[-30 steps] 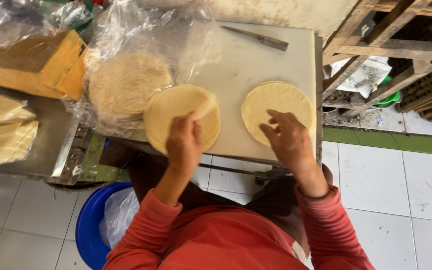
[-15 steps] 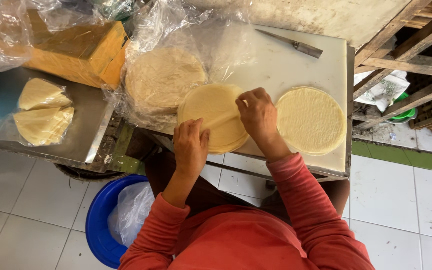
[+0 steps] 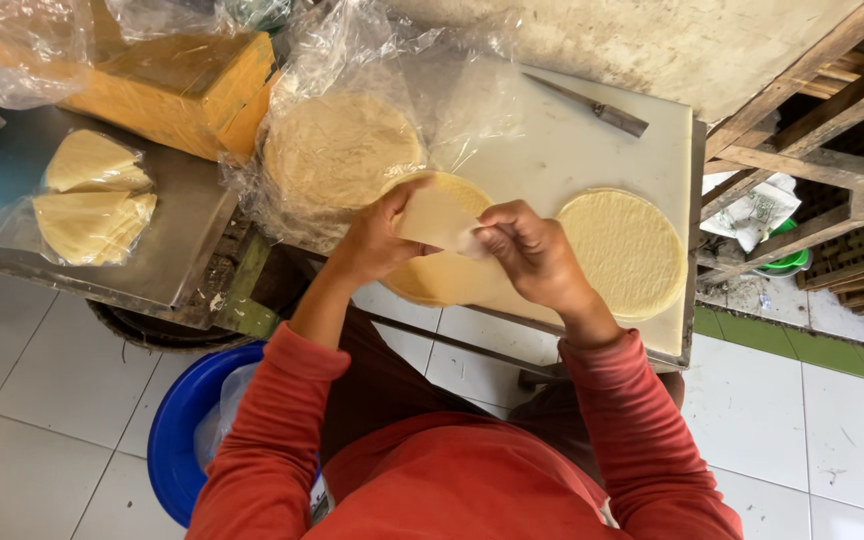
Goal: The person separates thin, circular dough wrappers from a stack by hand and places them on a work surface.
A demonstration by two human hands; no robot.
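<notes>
Change since the earlier frames: both hands have left the flat discs and come together over the near disc, and a thin sheet now stands lifted between them; the view has swung slightly left.

Item 1. Thin sheet (image 3: pixel 435 216): pale, nearly see-through, raised above the near disc (image 3: pixel 442 262). I judge it very light, limp and easily torn; it looks to cling to the layer below. Best taken at the free edge with fingertip pads only, pulled slowly and low.

Item 2. Left hand (image 3: pixel 377 238): fingers curled, thumb and fingertips pinching the sheet's left edge.

Item 3. Right hand (image 3: pixel 532 255): fingers drawn together, pinching the sheet's right edge.

Item 4. Near disc: round, yellow, flat on the white board (image 3: pixel 592 150), its front edge overhanging toward me. I judge it pliable and prone to cracking if folded.

Item 5. Second disc (image 3: pixel 624 252): same kind, lying alone just to the right, apart from the hands.

Item 6. Bagged stack of discs (image 3: pixel 337 150): in clear plastic, left of the near disc, touching or overlapping it; I cannot tell which.

Item 7. Knife (image 3: pixel 597 107): far side of the board, well apart.

Item 8. Folded pieces in a bag (image 3: pixel 92 200): on the metal tray at left.

Item 9. Blue bucket (image 3: pixel 182 425): on the floor below.
</notes>
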